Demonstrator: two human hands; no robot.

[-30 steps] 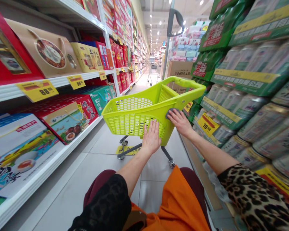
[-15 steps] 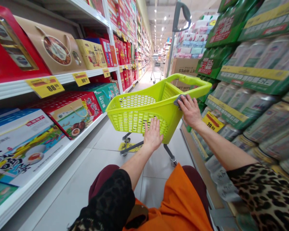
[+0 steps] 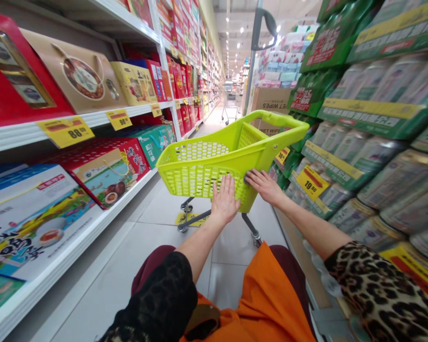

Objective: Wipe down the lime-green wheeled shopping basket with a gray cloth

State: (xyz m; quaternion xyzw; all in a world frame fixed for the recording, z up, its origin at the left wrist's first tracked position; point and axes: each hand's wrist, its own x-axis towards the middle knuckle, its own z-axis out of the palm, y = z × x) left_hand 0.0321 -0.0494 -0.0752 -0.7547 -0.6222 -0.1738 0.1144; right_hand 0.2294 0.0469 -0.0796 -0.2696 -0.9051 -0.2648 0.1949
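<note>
The left hand (image 3: 225, 202) is spread flat and upright; the right hand (image 3: 266, 186) lies turned inward.

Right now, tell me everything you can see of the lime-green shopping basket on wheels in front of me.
The lime-green shopping trolley has a moulded plastic basket with perforated walls, a long curved handle and a dark metal frame on small castors. It stands upright on the tiled floor in the aisle. Your left hand lies flat on its near wall, and your right hand rests on its near corner.
</note>
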